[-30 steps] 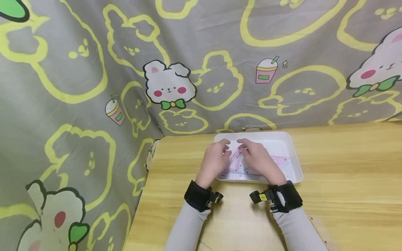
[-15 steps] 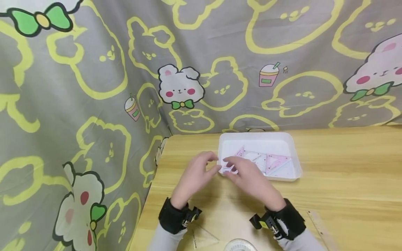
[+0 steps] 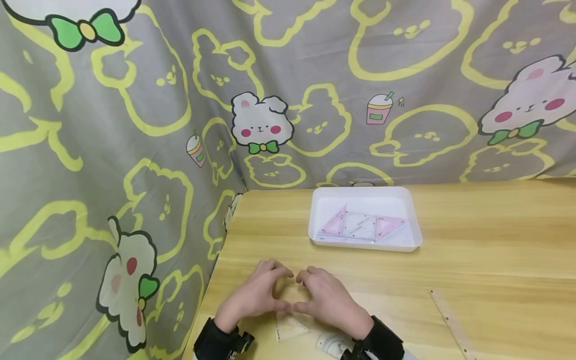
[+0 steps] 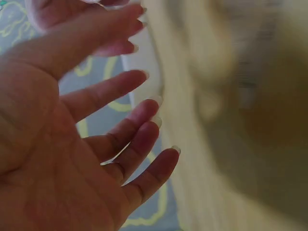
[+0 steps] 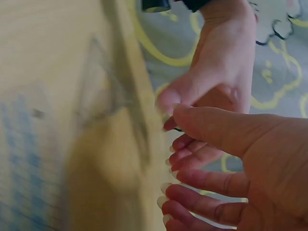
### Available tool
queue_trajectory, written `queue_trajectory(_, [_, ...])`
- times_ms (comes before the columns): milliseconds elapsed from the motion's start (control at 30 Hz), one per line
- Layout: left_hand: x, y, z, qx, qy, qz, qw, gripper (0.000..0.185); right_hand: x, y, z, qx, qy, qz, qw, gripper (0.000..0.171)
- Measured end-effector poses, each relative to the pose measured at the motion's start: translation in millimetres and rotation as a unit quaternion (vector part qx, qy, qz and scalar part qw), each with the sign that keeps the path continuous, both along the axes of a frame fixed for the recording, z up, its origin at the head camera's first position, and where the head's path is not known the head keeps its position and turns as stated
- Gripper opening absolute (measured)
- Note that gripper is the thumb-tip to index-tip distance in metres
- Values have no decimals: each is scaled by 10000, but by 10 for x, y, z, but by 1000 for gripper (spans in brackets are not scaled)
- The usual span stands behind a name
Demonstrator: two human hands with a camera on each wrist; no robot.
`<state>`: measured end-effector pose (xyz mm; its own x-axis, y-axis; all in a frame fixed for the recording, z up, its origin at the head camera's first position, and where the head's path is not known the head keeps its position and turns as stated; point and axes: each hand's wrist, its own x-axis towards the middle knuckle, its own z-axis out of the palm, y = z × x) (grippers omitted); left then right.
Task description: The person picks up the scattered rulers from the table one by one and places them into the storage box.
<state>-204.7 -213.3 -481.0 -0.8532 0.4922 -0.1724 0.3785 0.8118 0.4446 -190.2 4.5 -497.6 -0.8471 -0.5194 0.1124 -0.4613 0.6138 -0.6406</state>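
My left hand (image 3: 258, 290) and right hand (image 3: 326, 297) hover over the near part of the table, thumb tips close together and fingers loosely curved, holding nothing. Below them lies a clear triangular set square (image 3: 288, 330), partly covered by the thumbs. Beside it, a clear protractor (image 3: 332, 344) with a curved scale is partly hidden by the right wrist. Palm and spread fingers of the left hand (image 4: 72, 144) fill much of the left wrist view. In the right wrist view, the set square (image 5: 101, 82) is blurred behind the right hand (image 5: 269, 168).
Toward the back stands a white tray (image 3: 410, 241); in it lie pink set squares (image 3: 335, 224) and clear ones (image 3: 360, 227) in a row. A long clear ruler (image 3: 450, 320) lies at the right on the wooden table (image 3: 495, 240). A patterned curtain (image 3: 315, 125) hangs behind and left.
Both hands have left the tray and moved toward the front of the table, over the set square. The pink and clear pieces stay in the tray, now uncovered. The head view has shifted downward.
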Motion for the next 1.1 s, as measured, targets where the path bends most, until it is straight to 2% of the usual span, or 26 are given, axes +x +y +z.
queue_trajectory(167, [106, -64, -149, -173, -295, -38, 9994, 80, 58, -30, -131, 308, -80, 34, 9995, 52])
queue_trajectory(300, [215, -95, -252, -143, -165, 13, 9998, 75, 101, -69, -223, 403, 0, 169, 9990, 48])
queue_trajectory(400, [295, -105, -311, 9, 61, 211, 9998, 64, 127, -109, -273, 413, 78, 239, 9988, 42])
queue_trajectory(567, [389, -97, -351, 333, 225, 446, 9982, 47, 166, -158, -303, 387, 158, 253, 9988, 38])
queue_trajectory(800, [380, -98, -348, 420, 251, 256, 9985, 45, 152, -173, -272, 456, 358, 163, 9982, 41])
queue_trajectory(867, [353, -103, -344, 518, 93, 149, 9985, 46, 142, -161, -268, 327, 279, 253, 9988, 41])
queue_trajectory(967, [303, -105, -344, 1104, -467, -17, 9928, 40, 115, -134, -262, -64, 3, 425, 9991, 37])
queue_trajectory(1033, [271, -109, -345, 1650, -960, 32, 9816, 33, 83, -110, -256, -406, -209, 534, 9975, 32])
queue_trajectory(1100, [245, -124, -350, 2148, -1284, 147, 9681, 28, 44, -83, -239, -718, -406, 608, 9947, 28])
